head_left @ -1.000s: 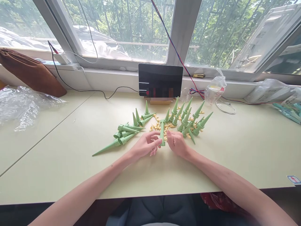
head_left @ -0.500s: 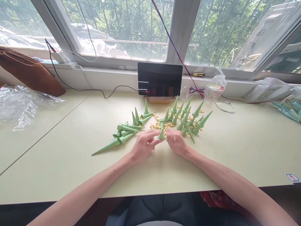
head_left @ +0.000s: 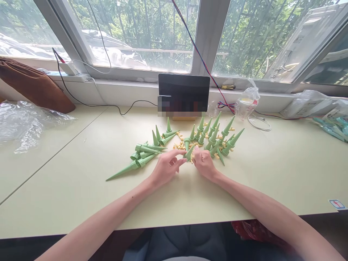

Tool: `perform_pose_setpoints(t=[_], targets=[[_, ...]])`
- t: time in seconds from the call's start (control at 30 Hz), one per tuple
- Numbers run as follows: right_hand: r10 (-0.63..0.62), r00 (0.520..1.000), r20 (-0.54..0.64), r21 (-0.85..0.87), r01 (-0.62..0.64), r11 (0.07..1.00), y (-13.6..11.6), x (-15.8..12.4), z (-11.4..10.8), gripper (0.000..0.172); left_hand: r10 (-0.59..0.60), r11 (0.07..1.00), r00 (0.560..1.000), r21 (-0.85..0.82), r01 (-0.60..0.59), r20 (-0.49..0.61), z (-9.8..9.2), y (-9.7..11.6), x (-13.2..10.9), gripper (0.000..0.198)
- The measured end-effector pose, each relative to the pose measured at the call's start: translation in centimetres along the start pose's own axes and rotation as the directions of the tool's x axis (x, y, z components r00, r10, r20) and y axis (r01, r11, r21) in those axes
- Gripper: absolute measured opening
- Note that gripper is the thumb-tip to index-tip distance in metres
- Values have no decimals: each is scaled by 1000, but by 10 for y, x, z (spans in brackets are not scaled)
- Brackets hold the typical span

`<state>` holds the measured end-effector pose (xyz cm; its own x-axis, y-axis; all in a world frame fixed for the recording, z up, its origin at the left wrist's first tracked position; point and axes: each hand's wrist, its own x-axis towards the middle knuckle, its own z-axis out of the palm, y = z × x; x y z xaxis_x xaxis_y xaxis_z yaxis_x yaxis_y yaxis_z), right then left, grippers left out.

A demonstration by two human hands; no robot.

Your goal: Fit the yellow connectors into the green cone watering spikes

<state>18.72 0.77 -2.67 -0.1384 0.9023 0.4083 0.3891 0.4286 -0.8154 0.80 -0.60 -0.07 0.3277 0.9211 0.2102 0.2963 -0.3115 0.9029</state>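
Note:
My left hand (head_left: 168,165) pinches a green plastic plant-watering spike (head_left: 189,153) between thumb and fingers, its tip leaning up to the right. Close beside it, my right hand (head_left: 203,162) is closed on a small yellow valve (head_left: 193,158), mostly covered by the fingers, at the spike's side. Behind the hands lies a pile of small yellow valves (head_left: 179,146). Another green spike (head_left: 186,143) stands tip down there. To the right stand several green spikes (head_left: 213,138) with yellow valves fitted. Plain green spikes (head_left: 144,154) lie heaped left of my left hand.
A dark tablet (head_left: 183,92) leans on a stand at the back. Cables run along the sill. A bagged cup (head_left: 247,104) is at back right, clear plastic wrap (head_left: 24,121) and a brown bag (head_left: 35,85) at far left. The table's front edge (head_left: 174,224) is near me.
The spike in my left hand has tilted to the right, from nearly upright. Both hands stay almost in place; the view has shifted slightly.

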Motion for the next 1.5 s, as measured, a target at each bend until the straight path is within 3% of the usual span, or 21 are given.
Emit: perform_pose_setpoints(t=[0.3,0.47,0.57,0.63,0.8,0.9,1.07,1.13,1.27,1.5], targets=[[-85,996,23,-36,86,996,7,-2,4,56,48,997,999,-53,-48,13,-2,-3,2,21],[-222,974,41,-95,225,970,7,-1,2,49,61,998,998,-20,-60,21,-2,-3,1,23],[-304,951,47,-154,308,939,6,-1,2,47,22,997,996,-70,-16,86,-3,-2,0,29],[-349,935,55,-209,353,912,6,-1,2,48,-50,986,985,-149,75,165,-5,-3,1,35],[-464,878,119,-294,478,828,5,-2,0,53,-173,903,910,-309,299,376,-12,-4,2,40],[-535,831,155,-276,556,784,4,-3,-2,53,-218,804,866,-420,421,449,-14,-4,3,38],[-634,755,169,-303,651,695,3,-5,-3,51,-354,607,732,-452,654,583,-15,0,4,34],[-649,739,181,-318,668,673,4,-6,-3,50,-377,567,708,-456,686,597,-16,1,5,33],[-663,733,152,-319,671,669,4,-4,-3,49,-344,567,723,-481,669,599,-13,-1,5,32],[-648,761,-8,-303,616,727,5,-2,-1,51,-238,580,814,-595,557,530,-11,-2,7,37]])
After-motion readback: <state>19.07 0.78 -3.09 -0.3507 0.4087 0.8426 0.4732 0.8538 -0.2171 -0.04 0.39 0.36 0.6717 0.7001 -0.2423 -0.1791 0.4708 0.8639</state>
